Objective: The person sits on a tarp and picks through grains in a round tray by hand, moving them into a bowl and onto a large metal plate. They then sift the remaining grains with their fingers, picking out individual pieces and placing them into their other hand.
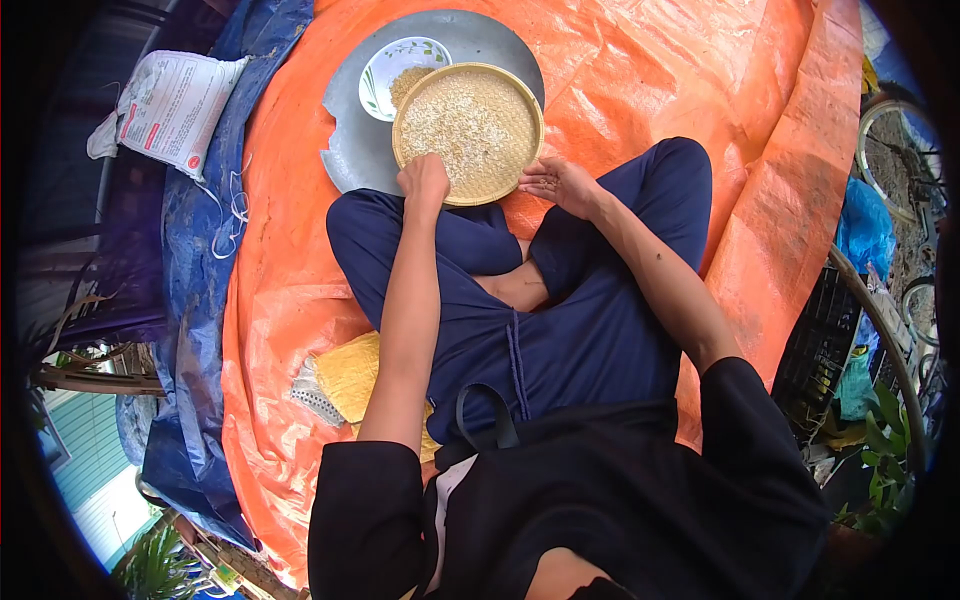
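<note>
A round, shallow woven basket (490, 125) holds pale grain spread over its bottom, with whiter bits on top. My left hand (425, 182) is closed at the basket's near left rim; its fingertips are hidden. At the near right rim, my right hand (562, 187) has its fingers stretched toward the basket, palm partly up, with small specks on it. Behind the basket and partly covered by it, a white bowl (385, 72) with a green leaf pattern contains brownish grain (408, 84). Bowl and basket are over a large grey metal tray (345, 150) with a broken left edge.
An orange tarp (640, 75) lies under my crossed legs (600, 300). On the left are a blue tarp (195, 300) and a white printed sack (180, 110). A yellow cloth (350, 375) lies by my left hip. Right of the tarp stand a black crate (815, 335) and plants (885, 455).
</note>
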The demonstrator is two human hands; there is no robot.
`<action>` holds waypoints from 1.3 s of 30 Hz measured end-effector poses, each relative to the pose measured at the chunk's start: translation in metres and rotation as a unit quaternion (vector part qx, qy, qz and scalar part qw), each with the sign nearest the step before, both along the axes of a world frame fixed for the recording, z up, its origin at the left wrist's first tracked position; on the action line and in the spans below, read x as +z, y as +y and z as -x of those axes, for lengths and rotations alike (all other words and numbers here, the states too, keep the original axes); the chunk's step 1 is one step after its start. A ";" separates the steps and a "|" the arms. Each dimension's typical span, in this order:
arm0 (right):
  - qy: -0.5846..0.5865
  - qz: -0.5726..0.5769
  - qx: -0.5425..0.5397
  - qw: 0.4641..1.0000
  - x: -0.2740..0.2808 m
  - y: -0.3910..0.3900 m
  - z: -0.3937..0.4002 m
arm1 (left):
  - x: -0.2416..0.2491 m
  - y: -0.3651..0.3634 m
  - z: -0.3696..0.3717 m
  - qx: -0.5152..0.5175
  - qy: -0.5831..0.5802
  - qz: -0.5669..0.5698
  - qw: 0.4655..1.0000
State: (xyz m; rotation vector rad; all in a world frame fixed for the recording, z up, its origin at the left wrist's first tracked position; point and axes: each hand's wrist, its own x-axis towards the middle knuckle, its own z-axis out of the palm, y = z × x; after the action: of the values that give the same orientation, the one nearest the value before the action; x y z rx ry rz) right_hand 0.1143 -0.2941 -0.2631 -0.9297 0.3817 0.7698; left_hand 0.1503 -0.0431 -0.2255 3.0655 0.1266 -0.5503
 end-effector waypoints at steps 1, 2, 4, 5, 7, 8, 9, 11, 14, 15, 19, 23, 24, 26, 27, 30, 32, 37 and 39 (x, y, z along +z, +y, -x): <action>0.000 0.005 0.003 1.000 0.003 0.000 0.000 | -0.007 0.000 0.001 -0.001 -0.021 0.002 1.000; -0.002 0.007 0.003 1.000 0.003 0.000 0.001 | -0.009 -0.001 0.002 -0.002 -0.043 0.003 0.999; -0.004 0.010 0.004 1.000 0.006 0.001 0.001 | -0.013 -0.002 0.003 0.003 -0.038 0.009 0.999; -0.005 0.007 0.006 1.000 0.004 0.000 0.000 | -0.013 -0.003 0.004 0.005 -0.036 0.012 0.999; -0.006 0.000 0.008 1.000 0.000 0.000 0.000 | -0.011 -0.004 0.004 0.015 -0.021 0.011 1.000; -0.005 0.000 0.007 1.000 0.000 0.000 0.000 | -0.010 -0.005 0.005 0.020 -0.012 0.010 1.000; -0.004 0.000 0.005 1.000 -0.001 0.000 0.000 | -0.010 -0.005 0.005 0.022 -0.012 0.012 1.000; 0.000 0.002 0.004 1.000 -0.001 0.000 0.000 | -0.007 -0.005 0.005 0.028 -0.011 0.016 0.999; 0.006 0.005 0.003 1.000 -0.001 0.000 -0.001 | -0.002 -0.007 0.006 0.039 -0.006 0.013 0.999; 0.004 0.004 0.002 1.000 -0.001 0.000 0.000 | -0.002 -0.007 0.006 0.039 -0.012 0.010 0.999; 0.006 0.002 0.002 1.000 -0.003 0.000 -0.001 | -0.004 -0.012 0.009 0.023 -0.042 -0.003 0.999; 0.008 0.003 0.001 1.000 -0.004 0.000 -0.001 | -0.008 -0.017 0.011 0.013 -0.043 -0.008 0.999; 0.008 0.001 0.001 1.000 -0.004 0.000 -0.002 | -0.009 -0.017 0.011 0.011 -0.047 -0.009 0.999; 0.009 0.000 0.001 1.000 -0.004 0.000 -0.002 | -0.013 -0.016 0.011 0.007 -0.055 -0.013 0.998; 0.009 0.000 0.000 1.000 -0.003 0.000 -0.001 | -0.015 -0.015 0.011 0.005 -0.056 -0.013 0.998; 0.007 0.000 -0.002 1.000 -0.001 0.000 -0.001 | -0.016 -0.013 0.010 0.005 -0.054 -0.016 0.998; 0.005 0.000 -0.003 1.000 -0.001 0.000 0.000 | -0.013 -0.013 0.009 0.013 -0.044 -0.021 0.999; 0.007 -0.005 -0.004 1.000 0.000 0.000 0.000 | 0.005 -0.010 0.005 0.041 -0.056 0.012 0.997; 0.005 -0.002 0.000 1.000 0.000 0.000 0.000 | 0.020 -0.013 0.003 0.032 -0.032 0.074 0.996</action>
State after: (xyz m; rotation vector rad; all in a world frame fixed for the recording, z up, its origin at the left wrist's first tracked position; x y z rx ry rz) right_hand 0.1146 -0.2943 -0.2627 -0.9229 0.3883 0.7747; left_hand 0.1477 -0.0561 -0.2059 2.9194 0.1744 -0.4381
